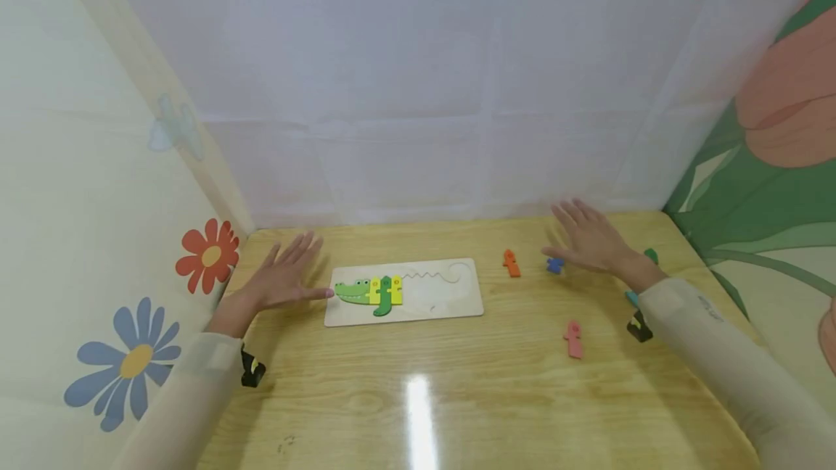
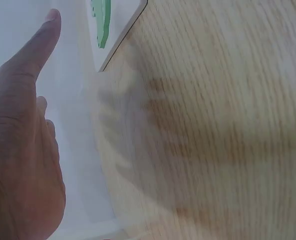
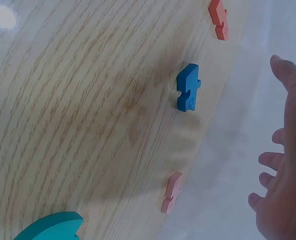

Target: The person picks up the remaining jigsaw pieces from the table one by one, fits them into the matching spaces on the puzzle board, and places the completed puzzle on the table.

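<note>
A pale wooden puzzle board lies on the table, its left part filled with a green crocodile head, two yellow pieces and a green leg piece. My left hand hovers with fingers spread, its thumb overlapping the board's left edge in the head view. My right hand is held over the far right side, fingers apart and holding nothing. Close by its thumb is a blue puzzle piece. An orange piece lies between board and right hand.
Nearer me lies a pink piece. A teal piece and a green piece are partly hidden by the right arm in the head view. White cloth hangs behind the wooden table, with flowered cloths at both sides.
</note>
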`<state>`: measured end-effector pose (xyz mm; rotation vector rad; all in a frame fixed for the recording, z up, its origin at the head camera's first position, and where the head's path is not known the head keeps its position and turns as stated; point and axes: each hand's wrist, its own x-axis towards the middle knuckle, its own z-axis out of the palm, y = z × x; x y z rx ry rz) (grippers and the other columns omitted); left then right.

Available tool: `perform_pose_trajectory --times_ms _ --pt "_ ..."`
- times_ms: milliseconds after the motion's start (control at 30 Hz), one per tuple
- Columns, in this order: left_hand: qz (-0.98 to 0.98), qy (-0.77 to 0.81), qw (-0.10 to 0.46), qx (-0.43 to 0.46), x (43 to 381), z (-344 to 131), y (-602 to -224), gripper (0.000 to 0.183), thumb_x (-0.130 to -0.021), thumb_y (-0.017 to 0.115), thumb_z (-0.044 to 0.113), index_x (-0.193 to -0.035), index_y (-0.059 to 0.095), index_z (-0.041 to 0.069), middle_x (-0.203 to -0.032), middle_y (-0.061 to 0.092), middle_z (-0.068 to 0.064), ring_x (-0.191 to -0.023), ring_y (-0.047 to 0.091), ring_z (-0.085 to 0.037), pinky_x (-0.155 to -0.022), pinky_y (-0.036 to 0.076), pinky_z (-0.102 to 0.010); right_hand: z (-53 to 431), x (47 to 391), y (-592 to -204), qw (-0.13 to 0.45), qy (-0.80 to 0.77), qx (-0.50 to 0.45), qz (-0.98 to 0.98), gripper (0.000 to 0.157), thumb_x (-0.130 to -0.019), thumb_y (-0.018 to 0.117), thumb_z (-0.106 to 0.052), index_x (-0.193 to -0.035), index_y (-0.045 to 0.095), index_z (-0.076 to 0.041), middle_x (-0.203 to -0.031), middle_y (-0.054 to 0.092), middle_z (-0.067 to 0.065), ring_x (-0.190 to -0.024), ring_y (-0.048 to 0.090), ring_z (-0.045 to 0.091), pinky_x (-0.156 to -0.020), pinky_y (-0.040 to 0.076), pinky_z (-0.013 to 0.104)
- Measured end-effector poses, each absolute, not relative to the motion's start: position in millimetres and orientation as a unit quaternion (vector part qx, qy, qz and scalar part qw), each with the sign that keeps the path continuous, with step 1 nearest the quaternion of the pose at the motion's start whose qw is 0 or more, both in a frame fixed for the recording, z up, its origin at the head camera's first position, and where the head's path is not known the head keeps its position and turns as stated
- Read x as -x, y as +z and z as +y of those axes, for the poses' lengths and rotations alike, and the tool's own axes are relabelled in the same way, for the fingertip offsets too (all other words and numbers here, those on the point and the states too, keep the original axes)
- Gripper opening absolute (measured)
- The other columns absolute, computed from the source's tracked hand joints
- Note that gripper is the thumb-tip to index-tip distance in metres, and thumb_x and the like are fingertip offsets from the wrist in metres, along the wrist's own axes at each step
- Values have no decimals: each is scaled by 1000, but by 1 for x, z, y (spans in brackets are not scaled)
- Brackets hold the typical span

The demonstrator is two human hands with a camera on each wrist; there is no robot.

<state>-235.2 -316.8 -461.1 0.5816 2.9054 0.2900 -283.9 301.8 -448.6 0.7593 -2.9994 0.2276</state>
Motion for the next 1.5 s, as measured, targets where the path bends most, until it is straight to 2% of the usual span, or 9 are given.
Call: perform_pose_trajectory --times_ms 267,500,900,1233,1500 --pt "965 116 77 -224 233 -315 -468 119 -89 72 67 -170 12 5 -176 7 -23 -162 7 -45 -126 -5 -68 298 282 -450 22 86 -269 -959 93 -102 63 -53 -163 29 8 -167 29 34 -155 23 54 -127 19 64" --pt "957 142 83 -241 228 -312 -474 120 -86 79 64 -168 17 1 -175 12 -26 -161 10 -47 -124 -1 -74 295 282 -452 11 98 -273 -957 90 -102 66 -49 -162 31 7 -166 32 32 -154 28 51 -127 20 63" --pt "954 139 95 -248 225 -309 -482 116 -87 79 64 -167 23 1 -175 13 -24 -161 12 -48 -124 0 -74 288 283 -457 -3 126 -304 -944 85 -101 70 -43 -162 34 5 -165 36 30 -152 34 50 -124 26 65" --pt "952 132 92 -262 223 -310 -490 120 -83 80 66 -167 25 0 -174 18 -24 -160 16 -48 -123 5 -76 280 282 -462 -19 154 -325 -933 87 -97 76 -42 -161 38 3 -162 41 30 -147 40 52 -119 33 68" --pt "950 140 111 -257 222 -310 -491 118 -85 80 63 -166 24 -1 -174 18 -25 -160 15 -48 -123 3 -75 273 285 -471 -37 167 -332 -928 87 -95 81 -38 -159 40 4 -160 43 31 -146 42 51 -118 35 68"
